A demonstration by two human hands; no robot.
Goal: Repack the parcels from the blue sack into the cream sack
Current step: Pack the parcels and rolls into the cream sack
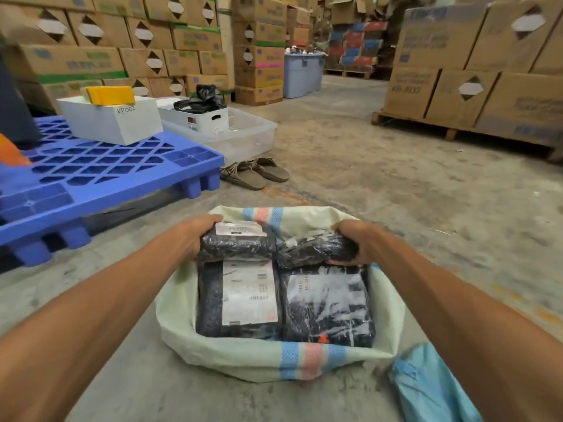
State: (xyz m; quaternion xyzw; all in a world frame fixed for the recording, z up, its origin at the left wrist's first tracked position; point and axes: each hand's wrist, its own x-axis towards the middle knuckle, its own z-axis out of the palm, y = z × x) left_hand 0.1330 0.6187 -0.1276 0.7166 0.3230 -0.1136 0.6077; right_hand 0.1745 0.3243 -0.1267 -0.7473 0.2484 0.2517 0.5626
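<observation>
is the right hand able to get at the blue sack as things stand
Probably, once it lets go: the right hand grips a black plastic-wrapped parcel over the cream woven sack. The crumpled blue sack lies uncovered on the floor near that forearm.

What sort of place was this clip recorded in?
Most likely a warehouse or stockroom: cardboard cartons stacked high on a wooden pallet, a blue plastic pallet on the bare concrete floor, and labelled black parcels lying in a cream sack.
</observation>
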